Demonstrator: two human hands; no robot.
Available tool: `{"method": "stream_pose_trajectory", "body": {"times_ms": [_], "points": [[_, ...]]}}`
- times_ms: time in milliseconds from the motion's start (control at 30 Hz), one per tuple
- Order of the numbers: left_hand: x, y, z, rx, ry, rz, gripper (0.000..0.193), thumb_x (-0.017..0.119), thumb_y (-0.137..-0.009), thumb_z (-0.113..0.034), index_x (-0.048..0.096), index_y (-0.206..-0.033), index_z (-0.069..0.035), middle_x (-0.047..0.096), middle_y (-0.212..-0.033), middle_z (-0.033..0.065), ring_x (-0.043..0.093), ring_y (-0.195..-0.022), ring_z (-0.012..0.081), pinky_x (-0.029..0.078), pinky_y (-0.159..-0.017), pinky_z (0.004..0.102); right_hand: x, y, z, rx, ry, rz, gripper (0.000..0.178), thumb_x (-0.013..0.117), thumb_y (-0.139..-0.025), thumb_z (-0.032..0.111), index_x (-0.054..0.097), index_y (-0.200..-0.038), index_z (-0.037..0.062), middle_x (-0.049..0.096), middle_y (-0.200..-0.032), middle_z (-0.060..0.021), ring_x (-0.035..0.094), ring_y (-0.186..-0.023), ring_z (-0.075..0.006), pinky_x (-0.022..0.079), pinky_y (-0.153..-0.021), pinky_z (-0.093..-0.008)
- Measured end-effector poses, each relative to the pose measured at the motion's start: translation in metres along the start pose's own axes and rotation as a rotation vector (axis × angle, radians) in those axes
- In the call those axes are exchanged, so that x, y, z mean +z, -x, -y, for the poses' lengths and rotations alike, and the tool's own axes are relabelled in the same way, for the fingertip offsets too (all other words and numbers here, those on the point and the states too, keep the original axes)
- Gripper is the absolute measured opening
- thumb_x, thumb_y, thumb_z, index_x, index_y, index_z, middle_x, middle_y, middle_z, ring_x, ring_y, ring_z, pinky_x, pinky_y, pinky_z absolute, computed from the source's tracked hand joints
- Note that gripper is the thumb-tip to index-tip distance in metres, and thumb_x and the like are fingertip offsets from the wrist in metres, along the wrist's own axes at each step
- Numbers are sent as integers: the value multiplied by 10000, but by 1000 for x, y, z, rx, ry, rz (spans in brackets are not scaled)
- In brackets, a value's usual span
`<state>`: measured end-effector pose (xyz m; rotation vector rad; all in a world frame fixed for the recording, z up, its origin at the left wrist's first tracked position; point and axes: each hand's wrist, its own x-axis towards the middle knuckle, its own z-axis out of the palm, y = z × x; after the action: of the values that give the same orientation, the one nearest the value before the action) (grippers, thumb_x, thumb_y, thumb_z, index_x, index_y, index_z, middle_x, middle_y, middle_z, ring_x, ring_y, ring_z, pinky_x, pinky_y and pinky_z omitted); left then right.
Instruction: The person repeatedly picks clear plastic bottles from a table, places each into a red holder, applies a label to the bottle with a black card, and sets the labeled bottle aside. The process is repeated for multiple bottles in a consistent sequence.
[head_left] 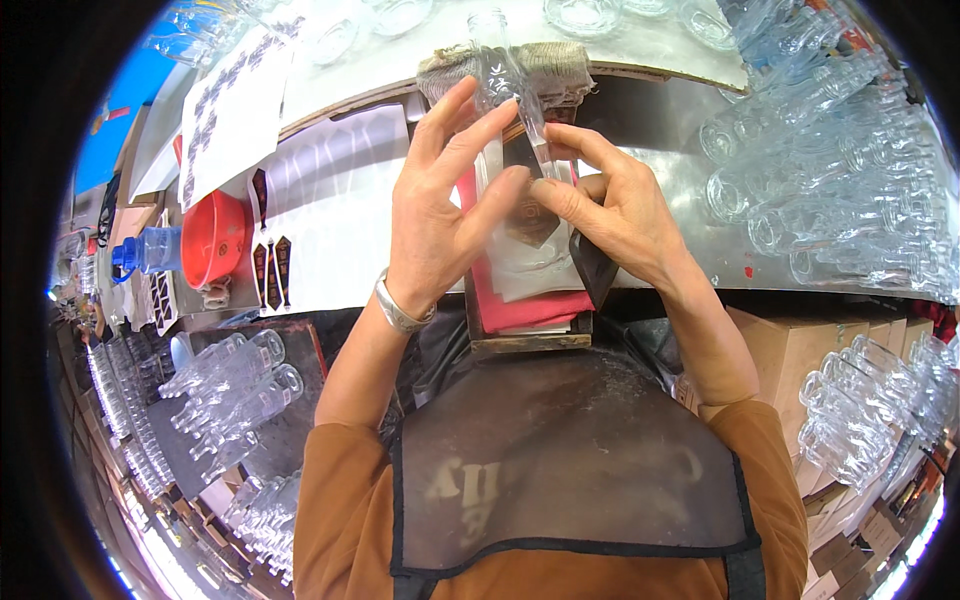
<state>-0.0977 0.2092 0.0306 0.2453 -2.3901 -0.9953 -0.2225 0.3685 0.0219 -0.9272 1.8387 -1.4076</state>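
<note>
A clear glass bottle (495, 75) lies in front of me, its neck pointing away over a folded cloth (560, 72). A dark pointed decal (532, 222) shows on its body. My left hand (445, 185) is over the bottle's left side, fingers spread, its thumb near the decal. My right hand (620, 205) is at the right side, thumb and forefinger close to the glass. A flat black piece (594, 268) sticks out below its palm, seemingly held by the curled fingers. Those fingers are partly hidden. Red cloth (520, 312) lies under the bottle on a wooden stand (530, 343).
Left of my hands are a sheet with several dark decals (271, 272), a red bowl (214, 240) and a blue-capped plastic bottle (150, 250). Many glass bottles (830, 190) crowd the right side of the table. More bottles (240, 380) stand lower left, with cardboard boxes (790, 350) lower right.
</note>
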Motion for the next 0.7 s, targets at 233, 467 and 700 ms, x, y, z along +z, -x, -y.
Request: {"method": "stream_pose_trajectory", "body": {"times_ms": [233,467,700], "points": [[3,0,5,19,-1,-30,478,743,-839,-133,659,-1309,-115,486,-1463,199,569,-1256,341,473,-1031,412,0,0,2,15,-17,23,554,694,-931,233,508,-1374,-45,643,-1224,-118,673,-822,-86,506,-724,-235],[2,-1,5,41,7,-35,485,741,-847,-136,649,-1322,-107,487,-1460,204,573,-1246,340,476,-1024,407,1,-2,-4,-28,-8,4,593,707,-931,264,497,-1397,-36,631,-1254,-134,673,-869,-100,512,-745,-245],[11,35,-3,-338,634,50,797,741,-898,-146,295,-1540,8,381,-1527,255,457,-1374,314,425,-1094,426,-1,25,-12,43,-113,36,619,707,-941,234,455,-1440,-32,599,-1293,-170,608,-707,-76,488,-657,-221]]}}
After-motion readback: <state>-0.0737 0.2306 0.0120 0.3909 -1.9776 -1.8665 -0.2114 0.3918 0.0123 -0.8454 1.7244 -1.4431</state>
